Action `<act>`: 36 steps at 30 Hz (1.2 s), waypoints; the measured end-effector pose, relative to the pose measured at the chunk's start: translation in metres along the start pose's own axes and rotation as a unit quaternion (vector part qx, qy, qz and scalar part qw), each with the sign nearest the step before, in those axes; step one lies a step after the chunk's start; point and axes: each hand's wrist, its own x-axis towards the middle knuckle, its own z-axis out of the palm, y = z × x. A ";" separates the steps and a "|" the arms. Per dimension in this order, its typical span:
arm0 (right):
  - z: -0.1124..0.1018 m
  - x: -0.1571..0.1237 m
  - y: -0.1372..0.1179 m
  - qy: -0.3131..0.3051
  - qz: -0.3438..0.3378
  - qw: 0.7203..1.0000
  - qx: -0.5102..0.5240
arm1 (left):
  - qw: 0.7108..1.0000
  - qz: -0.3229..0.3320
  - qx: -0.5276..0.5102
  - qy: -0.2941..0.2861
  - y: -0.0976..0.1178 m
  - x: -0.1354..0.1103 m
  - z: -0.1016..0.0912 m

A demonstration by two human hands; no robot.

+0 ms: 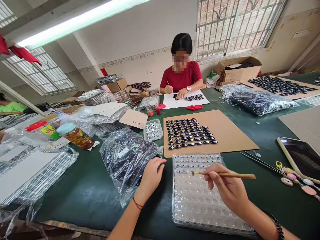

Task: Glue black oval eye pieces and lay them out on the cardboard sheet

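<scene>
My right hand pinches a thin wooden stick with a yellow tip, held level above a clear plastic tray of round pockets. A small shiny piece shows at the stick's tip. Small clear pieces fill the tray's far rows. Resting at the mouth of a clear plastic bag of black pieces is my left hand, open, with thumb and fingers apart; nothing shows in it. Beyond the tray, glossy black oval pieces lie in rows on a brown cardboard sheet.
A box of small silvery parts stands beside the bag. Lidded jars and stacked trays crowd the left. Tweezers and a phone lie at right. Across the table, a person in a red top works on white paper.
</scene>
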 end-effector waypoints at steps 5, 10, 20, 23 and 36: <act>0.002 -0.003 0.000 -0.035 -0.020 0.998 -0.041 | 0.959 -0.008 0.279 0.043 -0.022 0.015 0.004; 0.001 0.000 0.001 -0.028 -0.026 0.998 -0.056 | 0.980 -0.064 0.182 0.040 -0.026 0.022 0.014; -0.001 0.000 0.004 -0.024 -0.010 0.998 -0.061 | 0.968 -0.160 -0.181 0.067 -0.023 0.023 0.002; -0.002 0.000 0.004 -0.025 -0.006 0.997 -0.068 | 0.913 -0.224 -0.338 0.040 -0.019 0.023 -0.004; -0.003 -0.001 0.005 -0.034 0.021 0.998 -0.055 | 0.755 -0.233 -0.606 -0.089 0.023 0.017 0.000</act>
